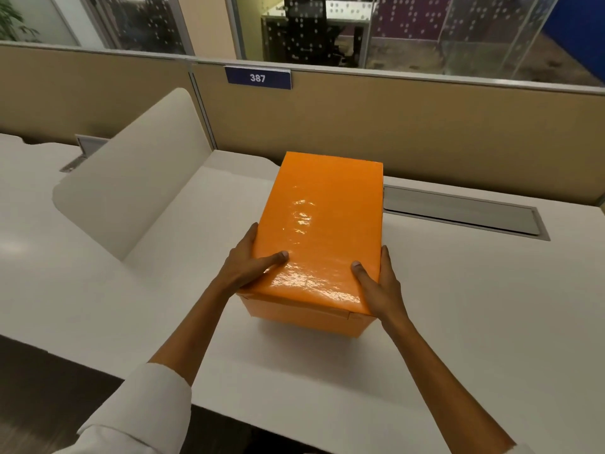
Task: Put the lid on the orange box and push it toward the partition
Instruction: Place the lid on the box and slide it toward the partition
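nearest the camera, a white sleeve [137, 411] is rolled up on the left forearm, and both bare arms reach forward over the white desk [458, 322]. the left hand [248, 267] is clamped on the near left corner of the lid [320, 231], thumb lying flat across its glossy top and fingers wrapped down the left side. the right hand [379, 283] grips the near right corner the same way, thumb on top, fingers down along the right edge. so the lid is held between both hands, and it is sitting on the orange box [307, 317], whose near wall shows just below the lid's rim. the box stands on the desk with its long side running away from the person. its far end lies near the tan partition [425, 132], though i cannot tell if it touches. just beside the box on the right, a grey cable tray [458, 209] is sunk into the desk along the partition. off to the left, a rounded white divider [137, 178] rises from the desk. up on the partition, a blue sign [258, 78] reads 387, with glass panels [327, 27] beyond.
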